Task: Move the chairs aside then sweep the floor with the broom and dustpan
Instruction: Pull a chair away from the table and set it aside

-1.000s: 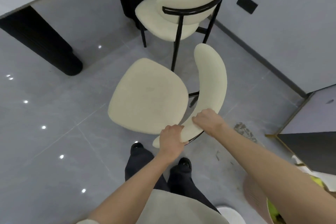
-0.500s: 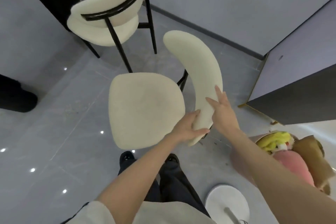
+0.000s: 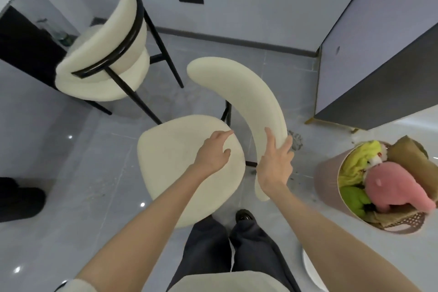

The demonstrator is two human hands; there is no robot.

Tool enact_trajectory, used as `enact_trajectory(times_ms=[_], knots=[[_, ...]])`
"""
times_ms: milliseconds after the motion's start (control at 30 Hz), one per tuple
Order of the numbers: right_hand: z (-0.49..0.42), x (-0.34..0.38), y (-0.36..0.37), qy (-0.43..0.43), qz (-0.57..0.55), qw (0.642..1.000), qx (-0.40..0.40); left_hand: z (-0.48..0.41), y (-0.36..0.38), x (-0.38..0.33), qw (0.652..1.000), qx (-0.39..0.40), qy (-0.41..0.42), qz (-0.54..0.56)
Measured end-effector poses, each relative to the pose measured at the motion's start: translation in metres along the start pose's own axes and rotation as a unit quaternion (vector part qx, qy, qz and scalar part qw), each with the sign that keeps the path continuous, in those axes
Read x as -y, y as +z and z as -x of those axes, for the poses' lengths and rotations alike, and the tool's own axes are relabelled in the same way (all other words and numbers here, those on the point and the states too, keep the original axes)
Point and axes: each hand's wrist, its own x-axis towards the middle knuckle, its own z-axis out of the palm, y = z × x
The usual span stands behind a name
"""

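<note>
The near chair (image 3: 189, 168) stands at the frame's centre on the grey floor (image 3: 71, 208). The right hand (image 3: 275, 163) lies open against its curved backrest (image 3: 251, 106), fingers spread. The left hand (image 3: 213, 152) hovers loosely open over the seat. A second chair (image 3: 102, 61) stands upper left; a basket (image 3: 327, 180) of soft toys sits at right.

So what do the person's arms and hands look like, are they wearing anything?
Both forearms are bare. The left hand and right hand wear no gloves, rings or watch. A pale cream sleeve cuff shows low on the left arm, pushed up near the elbow.
</note>
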Motion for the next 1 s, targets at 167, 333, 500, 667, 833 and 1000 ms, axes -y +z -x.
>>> enact_trajectory(times_ms=[167, 333, 500, 667, 833, 1000], knots=[[-0.038, 0.009, -0.006, -0.019, 0.022, 0.999, -0.013, -0.045, -0.030, -0.019, 0.996, -0.032, 0.036, -0.072], [-0.100, 0.021, -0.025, -0.060, 0.043, 0.997, -0.035, -0.094, -0.046, -0.041, 0.996, -0.044, 0.047, -0.068], [-0.185, 0.025, -0.058, -0.119, 0.097, 0.986, -0.061, -0.140, -0.063, -0.052, 0.996, -0.085, 0.002, -0.025], [-0.282, 0.052, -0.096, -0.180, 0.137, 0.973, -0.045, -0.207, -0.088, -0.074, 0.990, -0.133, -0.022, -0.037], [-0.320, 0.085, -0.098, -0.171, 0.142, 0.973, -0.053, -0.249, -0.121, -0.079, 0.984, -0.152, -0.025, -0.088], [-0.328, 0.102, -0.082, -0.128, 0.123, 0.982, -0.063, -0.276, -0.151, -0.057, 0.978, -0.166, -0.036, -0.121]])
